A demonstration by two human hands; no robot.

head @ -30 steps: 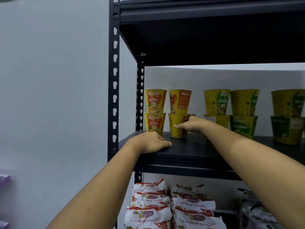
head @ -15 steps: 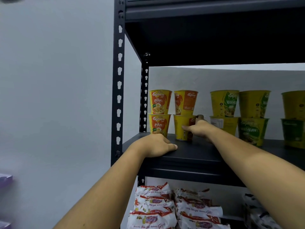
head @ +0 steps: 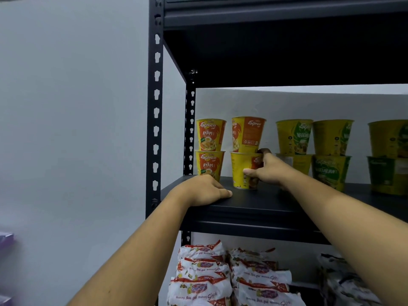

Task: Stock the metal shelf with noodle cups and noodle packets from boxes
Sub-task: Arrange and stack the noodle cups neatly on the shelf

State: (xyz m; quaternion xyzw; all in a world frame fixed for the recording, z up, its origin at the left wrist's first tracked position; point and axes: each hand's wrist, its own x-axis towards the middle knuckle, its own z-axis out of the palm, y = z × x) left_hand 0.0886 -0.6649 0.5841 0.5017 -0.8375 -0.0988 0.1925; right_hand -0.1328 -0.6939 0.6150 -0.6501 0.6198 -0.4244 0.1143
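A black metal shelf (head: 260, 208) carries stacked noodle cups. At its left stand two stacks of yellow-orange cups, each two high: one stack (head: 210, 149) by the rear post, a second beside it. My right hand (head: 268, 171) grips the lower cup (head: 241, 170) of the second stack, thumb across its front and fingers round its right side; another orange cup (head: 247, 134) sits on top. My left hand (head: 206, 191) rests palm down on the shelf's front left, holding nothing. White-and-red noodle packets (head: 198, 281) are piled on the shelf below.
Yellow-green noodle cups (head: 331, 151) stand stacked to the right along the back. An upper shelf board (head: 276, 14) hangs overhead. The perforated front post (head: 155, 120) rises at the left, with a plain wall beyond. More packets (head: 344, 281) lie at the lower right.
My right hand has closed round the lower orange cup, thumb now across its front. The view has shifted slightly left. My left hand has stayed on the shelf.
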